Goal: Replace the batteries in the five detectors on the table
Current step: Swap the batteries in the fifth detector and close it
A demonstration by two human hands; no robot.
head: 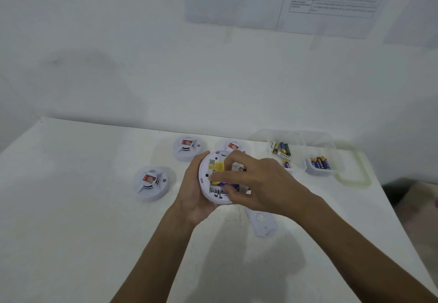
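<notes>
- Fingers [228, 160] of the right hand [258, 182] are curled narrow over the open back of a detector [205, 175]. With the thumb below them, they pinch a blue-and-yellow battery [221, 183] seated in its compartment.
- Battery sits directly between that thumb and the fingertips, touching both as far as can be seen.
- Left hand [192, 191] grips the same detector from its left side, thumb hooked over the far rim and its other fingers hidden underneath. The detector is tilted, back facing up, just above the counter [83, 208].
- On the counter to the left stands a second detector [151, 183], with a third detector [187, 147] behind it. A fourth detector [233, 146] is partly hidden behind the held one.
- White cover plate [262, 223] lies flat on the counter under the right wrist.
- At the right, a clear tub [299, 141] holds mixed batteries [281, 148]. A smaller tub [308, 169] just beside it holds blue batteries [320, 163].
</notes>
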